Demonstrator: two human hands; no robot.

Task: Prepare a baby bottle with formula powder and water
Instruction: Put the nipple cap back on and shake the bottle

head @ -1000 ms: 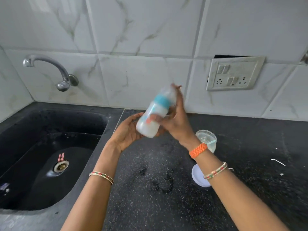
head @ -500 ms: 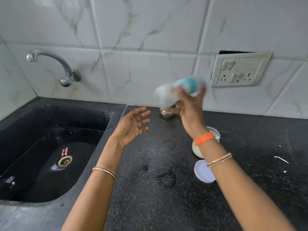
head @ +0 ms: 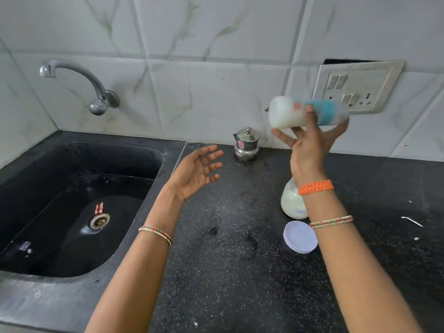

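My right hand grips the milky, teal-collared plastic baby bottle sideways at one o'clock; my left hand hangs open (empty). A loose collar could spray formula.

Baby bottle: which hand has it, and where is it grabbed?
The right hand grips the baby bottle around its middle, lying sideways. The left hand holds nothing.

Marble-tiled wall, black counter
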